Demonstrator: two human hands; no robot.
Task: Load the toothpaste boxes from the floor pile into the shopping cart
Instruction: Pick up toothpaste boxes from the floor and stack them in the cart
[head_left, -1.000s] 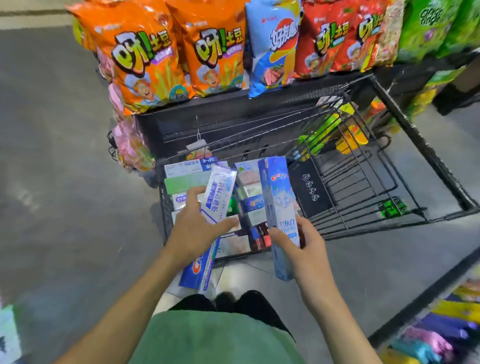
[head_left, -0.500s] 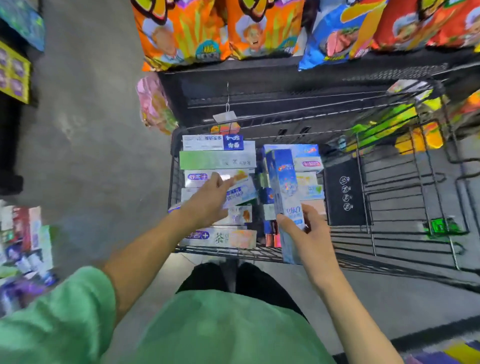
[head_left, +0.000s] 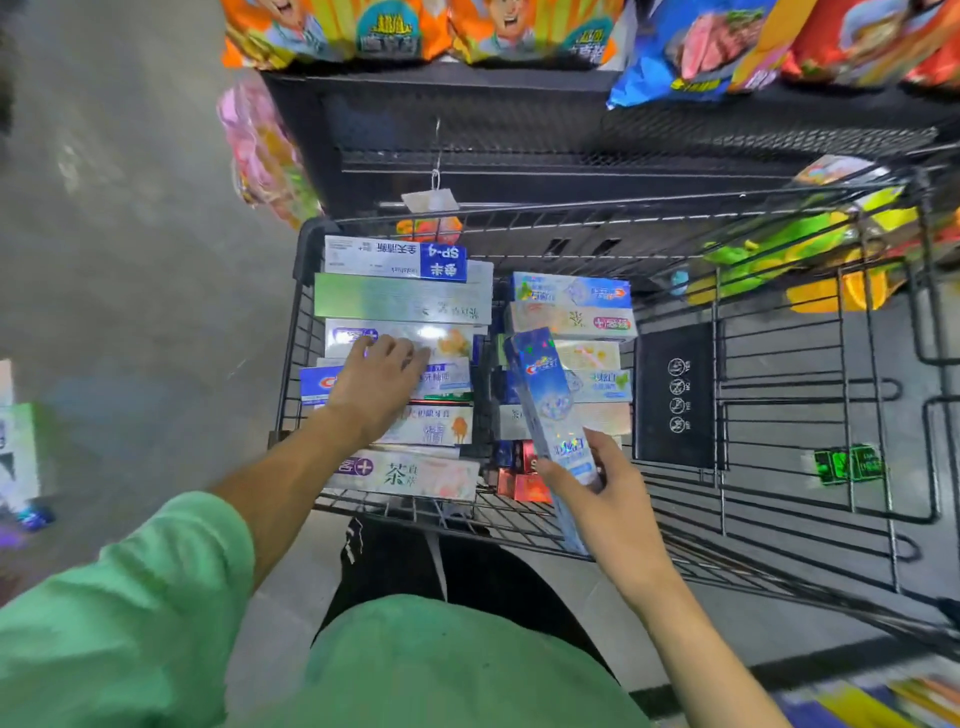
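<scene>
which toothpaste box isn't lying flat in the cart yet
The blue Crest box gripped by the right hand: it stands tilted above the right-hand stack, while every other box lies flat.

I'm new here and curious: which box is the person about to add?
Look at the black wire shopping cart, its left end packed with flat-lying toothpaste boxes. Above the right-hand stack, the right hand grips a long blue sparkly toothpaste box, the only one standing tilted, not lying flat.

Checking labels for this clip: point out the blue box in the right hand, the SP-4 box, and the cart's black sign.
Blue box (head_left: 540, 384), head view, upper face.
SP-4 box (head_left: 395, 257), head view, top face.
Black sign (head_left: 675, 395), head view, centre.
</scene>
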